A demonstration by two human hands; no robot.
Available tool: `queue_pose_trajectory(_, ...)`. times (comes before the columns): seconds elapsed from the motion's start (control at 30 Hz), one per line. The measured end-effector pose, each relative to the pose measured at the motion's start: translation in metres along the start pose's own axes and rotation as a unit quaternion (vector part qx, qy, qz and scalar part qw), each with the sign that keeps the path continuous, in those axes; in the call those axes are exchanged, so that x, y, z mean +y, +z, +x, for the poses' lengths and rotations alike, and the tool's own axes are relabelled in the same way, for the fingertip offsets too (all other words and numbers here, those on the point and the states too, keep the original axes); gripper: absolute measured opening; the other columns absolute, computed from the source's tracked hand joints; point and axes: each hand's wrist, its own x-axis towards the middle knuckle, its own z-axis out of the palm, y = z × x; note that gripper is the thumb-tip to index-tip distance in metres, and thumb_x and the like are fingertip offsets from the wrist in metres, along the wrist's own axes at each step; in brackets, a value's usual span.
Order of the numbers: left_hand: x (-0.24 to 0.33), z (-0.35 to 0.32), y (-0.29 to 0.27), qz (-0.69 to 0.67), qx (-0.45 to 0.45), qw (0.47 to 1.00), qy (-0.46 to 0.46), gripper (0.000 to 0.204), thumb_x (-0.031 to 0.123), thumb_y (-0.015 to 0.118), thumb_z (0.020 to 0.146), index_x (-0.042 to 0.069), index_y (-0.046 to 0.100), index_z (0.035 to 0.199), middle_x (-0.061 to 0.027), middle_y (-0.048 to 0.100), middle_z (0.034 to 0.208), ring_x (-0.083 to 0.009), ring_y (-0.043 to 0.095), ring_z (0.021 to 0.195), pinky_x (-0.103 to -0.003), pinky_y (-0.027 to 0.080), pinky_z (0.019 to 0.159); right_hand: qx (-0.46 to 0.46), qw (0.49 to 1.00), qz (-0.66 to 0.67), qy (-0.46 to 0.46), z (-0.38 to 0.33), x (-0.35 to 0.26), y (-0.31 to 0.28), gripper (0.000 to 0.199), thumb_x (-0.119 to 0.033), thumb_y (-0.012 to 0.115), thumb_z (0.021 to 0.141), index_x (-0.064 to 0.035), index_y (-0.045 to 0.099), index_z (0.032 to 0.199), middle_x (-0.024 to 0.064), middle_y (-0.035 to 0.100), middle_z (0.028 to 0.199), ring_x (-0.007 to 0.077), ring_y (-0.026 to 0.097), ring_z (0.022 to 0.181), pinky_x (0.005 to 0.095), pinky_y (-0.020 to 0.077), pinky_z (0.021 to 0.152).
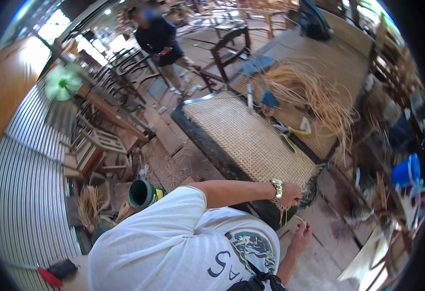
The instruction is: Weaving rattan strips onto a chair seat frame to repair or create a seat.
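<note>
A woven cane panel (241, 140) in a dark frame (207, 155) lies in front of me, its near corner under my left hand. My left hand (289, 195), with a gold watch on its wrist, is closed at that corner, and pale cane strands (282, 213) hang just below its fingers. Lower and to the right, my right hand (302, 236) pinches the end of a thin pale strand (300, 219) that runs up toward the panel corner. What lies inside the left fingers is partly hidden.
Yellow-handled pliers (297, 131) and a second hand tool (288, 143) lie beside the panel. Beyond them spreads a loose cane bundle (314, 94). A green bucket (143, 194) stands left, a blue bucket (406, 170) right. Another person (159, 43) stands beyond, near a chair (229, 51).
</note>
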Motion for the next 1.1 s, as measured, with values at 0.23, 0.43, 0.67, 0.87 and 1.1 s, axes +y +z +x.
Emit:
queue_pose_trajectory(0.23, 0.014, -0.027, 0.015, 0.045, 0.024, 0.998, 0.026, 0.019, 0.022, 0.065, 0.083, 0.005, 0.073, 0.086, -0.0164, 0.069, 0.096, -0.0355, 0.069, 0.089, -0.046, 0.056, 0.075, -0.050, 0.992, 0.108, 0.041, -0.009, -0.021, 0.025, 0.019, -0.025, 0.059, 0.102, -0.0066, 0.061, 0.104, -0.0039, 0.057, 0.082, 0.0001, 0.039, 0.061, 0.0191, 0.0287, 0.052)
queue_pose_trajectory(0.43, 0.021, -0.027, 0.019, 0.044, 0.054, 0.994, -0.088, 0.013, 0.016, 0.066, 0.082, 0.005, 0.069, 0.089, -0.0152, 0.065, 0.097, -0.0342, 0.069, 0.086, -0.046, 0.056, 0.071, -0.054, 0.990, 0.124, 0.047, -0.010, -0.017, 0.027, 0.020, -0.025, 0.060, 0.102, -0.0059, 0.060, 0.104, -0.0031, 0.057, 0.082, 0.0006, 0.038, 0.060, 0.0181, 0.0281, 0.051)
queue_pose_trajectory(0.67, -0.010, 0.001, 0.046, -0.060, 0.087, 0.985, -0.137, 0.020, 0.021, 0.072, 0.067, 0.009, 0.072, 0.082, -0.0143, 0.070, 0.077, -0.0345, 0.069, 0.075, -0.045, 0.054, 0.066, -0.014, 0.997, 0.050, 0.059, -0.023, -0.023, 0.006, 0.025, -0.027, 0.062, 0.099, -0.0047, 0.061, 0.110, -0.0015, 0.060, 0.088, 0.0027, 0.041, 0.064, 0.0211, 0.0339, 0.056)
queue_pose_trajectory(0.87, -0.009, -0.018, 0.027, -0.129, 0.027, 0.987, -0.093, 0.024, 0.028, 0.070, 0.072, 0.009, 0.076, 0.085, -0.0152, 0.071, 0.076, -0.0326, 0.068, 0.070, -0.042, 0.054, 0.069, 0.028, 0.993, 0.082, 0.084, -0.020, -0.014, 0.008, 0.023, -0.026, 0.060, 0.101, -0.0070, 0.065, 0.112, -0.0034, 0.060, 0.085, 0.0022, 0.043, 0.066, 0.0199, 0.0348, 0.056)
queue_pose_trajectory(1.1, -0.037, -0.020, -0.008, -0.109, -0.047, 0.993, 0.017, 0.025, 0.027, 0.069, 0.085, 0.009, 0.075, 0.101, -0.0135, 0.073, 0.089, -0.0275, 0.069, 0.081, -0.038, 0.054, 0.074, -0.009, 0.993, 0.085, 0.082, -0.007, -0.058, 0.050, 0.016, -0.016, 0.067, 0.093, -0.0016, 0.066, 0.100, 0.0012, 0.065, 0.087, 0.0097, 0.057, 0.079, 0.0245, 0.0459, 0.071)
